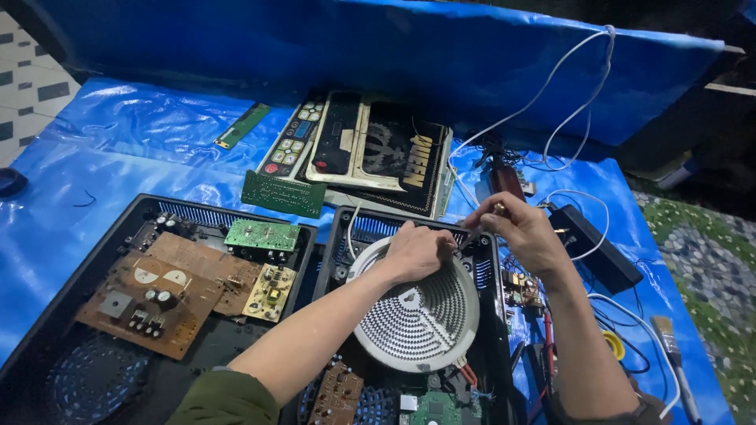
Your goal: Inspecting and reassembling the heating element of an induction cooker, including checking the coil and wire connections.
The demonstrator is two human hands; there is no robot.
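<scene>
Both grips are seen over the right-hand black casing (492, 315) on the blue tarpaulin (118, 134): the left hand (417, 250) is curled shut and rested on the far rim of the round grey heating coil (417, 311), with nothing seen inside its fingers, while the right hand (524, 230) is pinched closed on a thin tool (470, 234) whose tip is pointed at the casing's far right corner, just beside the left knuckles. The coil is seated in the middle of that casing, with small circuit boards (339, 397) below it. A second open casing (47, 315) is laid to the left, filled with a brown board (157, 295) and a green board (261, 234). Control panels (370, 153) are stacked beyond, white cables (551, 86) are trailed to the right, and a paintbrush (669, 346) is laid near the right forearm
</scene>
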